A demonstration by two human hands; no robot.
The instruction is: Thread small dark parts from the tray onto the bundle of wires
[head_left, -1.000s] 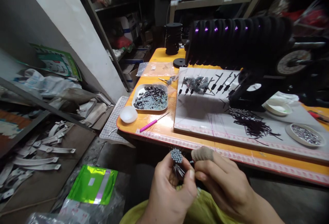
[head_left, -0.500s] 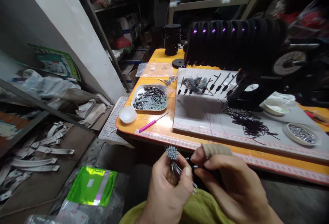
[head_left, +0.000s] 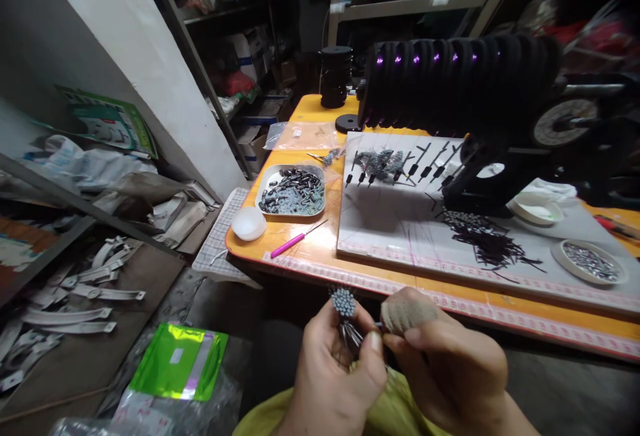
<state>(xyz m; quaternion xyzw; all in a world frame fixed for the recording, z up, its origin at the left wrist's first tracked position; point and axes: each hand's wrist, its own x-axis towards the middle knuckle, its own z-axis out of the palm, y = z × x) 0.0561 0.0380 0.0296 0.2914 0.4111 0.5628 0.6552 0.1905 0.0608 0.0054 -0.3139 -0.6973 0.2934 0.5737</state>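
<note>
A bundle of thin dark stems with grey, bead-like ends (head_left: 343,303) stands up from my left hand (head_left: 337,373), whose thumb and fingers are closed around it. Close beside it, my right hand (head_left: 450,353) is pinched near the left thumb tip. A tan cloth wrap (head_left: 407,313) covers one right finger. A small pale tip shows between the two hands, but the rest of what the right fingers grip is hidden. Both hands are held over my lap in yellow-green cloth (head_left: 267,416), in front of the table edge.
On the orange table (head_left: 313,106) are a tray of small dark and grey parts (head_left: 295,213), a white cup (head_left: 249,224) and a pink-handled tool (head_left: 287,245). A black machine (head_left: 460,83) stands on a white board (head_left: 380,236) with dark strips (head_left: 493,239) and a dish of metal bits (head_left: 590,263).
My right hand has moved in against the left thumb, its fingers closing together. My left hand and the bundle have shifted slightly right.
</note>
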